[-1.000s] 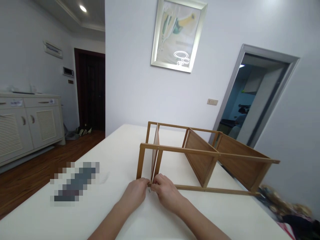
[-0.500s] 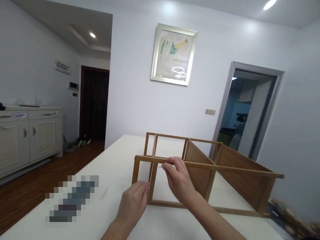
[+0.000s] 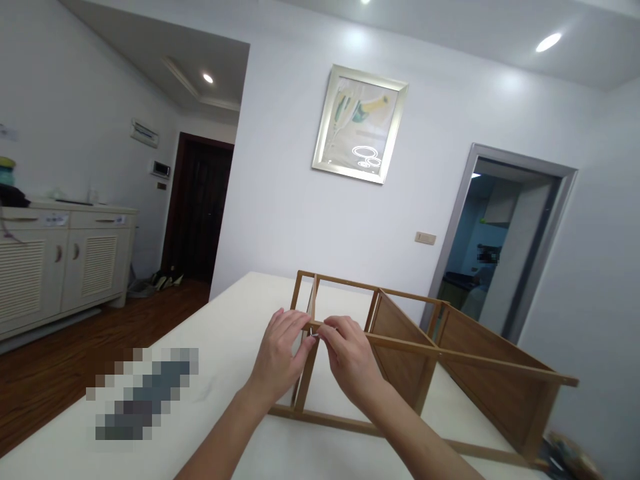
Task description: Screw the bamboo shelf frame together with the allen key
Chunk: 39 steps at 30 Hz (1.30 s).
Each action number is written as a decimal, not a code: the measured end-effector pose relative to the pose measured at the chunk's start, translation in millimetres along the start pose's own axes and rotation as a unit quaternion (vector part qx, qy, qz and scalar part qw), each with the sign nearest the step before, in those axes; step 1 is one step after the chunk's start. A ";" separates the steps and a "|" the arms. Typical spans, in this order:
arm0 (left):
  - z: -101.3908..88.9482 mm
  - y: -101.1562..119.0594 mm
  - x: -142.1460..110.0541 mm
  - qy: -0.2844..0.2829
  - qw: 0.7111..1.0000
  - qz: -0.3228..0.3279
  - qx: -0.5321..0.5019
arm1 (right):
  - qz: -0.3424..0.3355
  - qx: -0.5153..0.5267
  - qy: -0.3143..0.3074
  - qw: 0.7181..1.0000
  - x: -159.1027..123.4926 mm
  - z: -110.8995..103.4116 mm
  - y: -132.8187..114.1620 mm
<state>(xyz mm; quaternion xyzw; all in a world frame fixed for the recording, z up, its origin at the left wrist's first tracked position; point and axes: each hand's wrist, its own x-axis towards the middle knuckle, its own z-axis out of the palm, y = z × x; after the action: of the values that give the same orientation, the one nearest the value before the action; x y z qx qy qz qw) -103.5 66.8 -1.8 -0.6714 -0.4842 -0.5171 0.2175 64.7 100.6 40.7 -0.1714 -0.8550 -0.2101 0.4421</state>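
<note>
A wooden shelf frame (image 3: 400,343) lies on its side on a white table (image 3: 240,307). My right hand (image 3: 353,353) is closed at its upper near rail, pinching a thin, bent metal rod that looks like a hex key (image 3: 315,334). On the opposite side of the same joint, my left hand (image 3: 280,353) grips the rail, its fingers over the top and its thumb close to the key. The fingertips of both hands nearly meet and hide most of the key and the joint.
A pixelated dark item (image 3: 155,393) lies on the table's left part. Beyond stand a white louvred cabinet (image 3: 95,260) and a dark door (image 3: 205,200). A person (image 3: 483,280) is partly visible through the doorway at the right. Blurred items (image 3: 570,457) sit beyond the table's right end.
My left hand has risen from the lower crosspiece to the upper rail joint, beside my right hand. The right hand stays near the joint with the key. The view has shifted slightly.
</note>
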 end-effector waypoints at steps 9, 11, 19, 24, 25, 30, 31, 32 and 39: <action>3.9 -2.3 0.0 0.028 0.999 -0.007 -0.022 | -0.007 -0.046 -0.010 0.999 -0.3 1.0 0.4; 4.6 -2.6 0.1 0.028 0.999 -0.007 -0.021 | -0.010 -0.049 -0.016 0.999 1.9 0.1 -0.8; 6.2 -4.5 2.1 0.032 0.999 -0.010 -0.029 | -0.013 -0.065 -0.040 0.997 9.6 -0.8 -0.1; 6.5 -4.5 2.2 0.031 0.999 -0.008 -0.023 | 0.001 -0.045 -0.035 0.998 9.4 -0.7 1.3; 6.6 -4.4 1.9 0.030 0.999 -0.007 -0.021 | 0.001 -0.043 -0.034 0.999 9.0 -0.9 1.3; 6.2 -3.2 0.9 0.037 0.999 0.001 -0.013 | -0.014 -0.049 -0.013 0.999 5.7 -2.5 1.2; 5.9 -2.9 0.8 0.038 0.999 0.003 -0.014 | -0.020 -0.058 -0.006 0.998 4.8 -2.7 1.2; 5.7 -2.7 0.7 0.040 0.999 0.006 -0.014 | -0.028 -0.068 -0.001 0.997 3.9 -2.8 1.3; 7.3 -2.1 -0.4 0.050 0.999 0.019 0.005 | -0.094 -0.148 -0.033 0.984 -3.7 -2.7 2.1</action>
<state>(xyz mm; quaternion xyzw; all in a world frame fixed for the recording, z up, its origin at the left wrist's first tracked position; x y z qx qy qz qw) -101.8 73.3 -5.3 -0.6526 -0.4625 -0.5435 0.2545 69.6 100.6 39.4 -0.1611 -0.8409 -0.3690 0.3616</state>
